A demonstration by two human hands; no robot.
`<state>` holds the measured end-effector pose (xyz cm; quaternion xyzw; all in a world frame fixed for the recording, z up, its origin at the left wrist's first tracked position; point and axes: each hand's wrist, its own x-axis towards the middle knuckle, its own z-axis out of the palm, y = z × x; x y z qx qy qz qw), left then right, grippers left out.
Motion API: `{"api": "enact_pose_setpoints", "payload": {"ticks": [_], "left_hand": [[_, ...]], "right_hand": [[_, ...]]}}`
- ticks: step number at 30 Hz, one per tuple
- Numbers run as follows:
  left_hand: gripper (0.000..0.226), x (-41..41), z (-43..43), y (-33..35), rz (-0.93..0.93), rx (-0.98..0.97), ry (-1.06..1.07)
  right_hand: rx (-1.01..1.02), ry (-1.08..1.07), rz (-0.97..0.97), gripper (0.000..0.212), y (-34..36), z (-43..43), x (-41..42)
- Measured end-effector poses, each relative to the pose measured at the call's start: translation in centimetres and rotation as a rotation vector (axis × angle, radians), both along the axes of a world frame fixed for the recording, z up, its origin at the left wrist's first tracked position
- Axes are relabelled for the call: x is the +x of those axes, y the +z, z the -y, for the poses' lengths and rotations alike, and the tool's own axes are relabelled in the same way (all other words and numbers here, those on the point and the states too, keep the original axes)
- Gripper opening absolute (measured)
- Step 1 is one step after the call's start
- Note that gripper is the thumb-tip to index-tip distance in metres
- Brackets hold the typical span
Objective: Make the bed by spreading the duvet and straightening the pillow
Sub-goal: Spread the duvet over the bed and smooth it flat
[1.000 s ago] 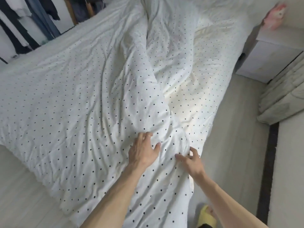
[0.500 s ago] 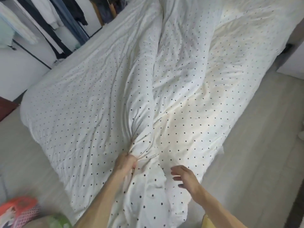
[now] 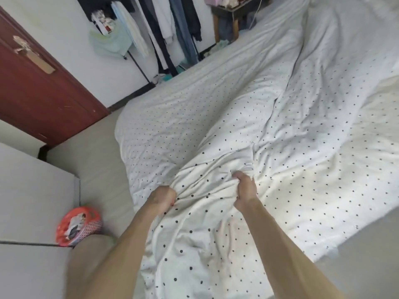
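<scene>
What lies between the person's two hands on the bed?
In the head view, only bunched duvet lies between the left hand and right hand; both clutch it.

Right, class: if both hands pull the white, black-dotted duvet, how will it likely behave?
The white, black-dotted duvet is probably floppy: it bunches in the left hand and right hand. It likely drags rather than slides, given the long ridge. It seems light, puffy.

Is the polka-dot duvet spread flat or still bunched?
Bunched: the duvet has a long central ridge, gathered in both fists.
</scene>
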<state>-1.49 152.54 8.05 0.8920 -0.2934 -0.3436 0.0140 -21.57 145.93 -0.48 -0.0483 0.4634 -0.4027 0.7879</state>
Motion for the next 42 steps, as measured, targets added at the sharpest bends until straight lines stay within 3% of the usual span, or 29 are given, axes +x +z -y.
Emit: {"api": "enact_pose_setpoints", "payload": {"ticks": [2,4,5,7,8,10,13,17,20,22,24,27,29,31,34,37,38,40,42], "left_hand": [[0.007,0.4,-0.4,-1.0,0.009,0.066,-0.166],[0.049,-1.2,1.1,-2.0,0.024,-0.048,-0.268],[0.057,-3.1,2.3,-1.8,-0.007,-0.203,-0.309],[0.063,-8.4,5.4,-1.4,-0.168,-0.431,-0.456],[0.071,-11.9,6.6,-0.9,-0.270,-0.433,-0.576],[0.097,-17.8,8.2,-0.4,-0.444,-0.247,-0.697],[0.115,-23.4,10.5,-1.6,-0.444,-0.042,-0.741],[0.107,-26.3,12.2,-3.3,-0.310,0.028,-0.685],[0.062,-26.8,12.0,-3.8,-0.240,-0.054,-0.575],[0.043,-26.4,12.3,-3.1,-0.326,-0.103,-0.415],[0.039,-25.4,13.1,-1.4,-0.414,-0.157,-0.302],[0.038,-23.6,14.3,2.0,-0.465,-0.198,-0.261],[0.035,-22.8,14.7,4.2,-0.457,-0.188,-0.278],[0.029,-22.8,15.1,5.7,-0.428,-0.167,-0.284],[0.030,-23.5,15.4,6.6,-0.343,-0.024,-0.294],[0.046,-26.2,16.7,5.5,-0.258,0.072,-0.422],[0.054,-28.5,18.0,5.4,-0.271,-0.035,-0.451],[0.053,-33.7,20.8,6.0,-0.380,-0.375,-0.368],[0.066,-39.7,24.2,6.6,-0.485,-0.511,-0.346]], "right_hand": [[-0.232,-0.038,-0.361,0.041,1.6,0.9,-3.7],[-0.474,0.034,-0.614,0.025,3.2,-0.2,-7.9],[-0.557,0.095,-0.694,0.018,3.6,-1.3,-9.5],[-0.620,0.197,-0.814,0.031,4.6,-3.7,-12.5],[-0.646,0.263,-0.915,0.033,4.9,-4.8,-13.9],[-0.686,0.406,-1.055,0.038,5.0,-6.6,-15.6],[-0.647,0.404,-1.055,0.045,4.8,-7.5,-17.9],[-0.454,0.370,-0.871,0.039,3.8,-7.6,-19.0],[-0.170,0.247,-0.531,0.027,1.9,-6.9,-19.9],[0.125,-0.019,-0.233,0.055,0.0,-4.8,-21.1],[0.326,-0.171,-0.025,0.086,-1.3,-1.6,-22.0],[0.357,-0.088,0.289,0.101,-1.7,4.4,-21.0],[0.261,-0.035,0.473,0.086,-1.3,8.5,-19.3],[0.221,-0.055,0.330,0.058,0.3,11.7,-18.4],[0.161,-0.226,-0.145,0.049,4.0,15.9,-21.7],[-0.295,-0.412,-0.513,0.037,9.5,18.8,-29.4],[-0.511,-0.334,-0.645,0.028,11.4,18.3,-32.0],[-0.787,0.027,-0.891,0.028,11.6,15.4,-34.8],[-0.752,0.389,-1.011,0.033,9.1,11.3,-37.2]]}}
